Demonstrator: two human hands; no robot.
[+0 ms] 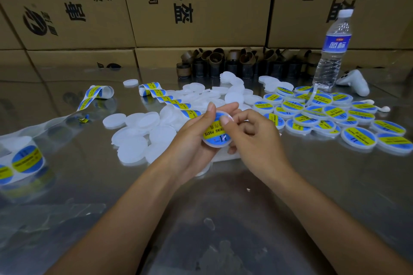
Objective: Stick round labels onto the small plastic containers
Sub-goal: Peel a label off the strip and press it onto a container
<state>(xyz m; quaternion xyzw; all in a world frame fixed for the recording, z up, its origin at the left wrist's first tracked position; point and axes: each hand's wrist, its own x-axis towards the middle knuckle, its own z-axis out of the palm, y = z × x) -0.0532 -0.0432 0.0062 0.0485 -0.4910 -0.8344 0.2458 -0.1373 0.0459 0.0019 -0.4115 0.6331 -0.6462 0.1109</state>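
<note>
My left hand (196, 140) grips a small round white container (215, 134) from below and the left, thumb up along its rim. A blue and yellow round label covers its top. My right hand (252, 134) holds the container's right side, and its thumb presses on the label. Unlabelled white containers (143, 134) lie in a loose heap just left of and behind my hands. Labelled containers (330, 116) are piled to the right. A strip of labels (165, 96) on backing runs from the middle of the table toward my hands.
A label roll (24, 161) sits at the left edge, with empty backing trailing to a curled strip (96, 94). A water bottle (333, 51), a white controller (355, 82) and brown cardboard cores (234, 60) stand at the back before stacked cartons (201, 6). The table is reflective metal (223, 219).
</note>
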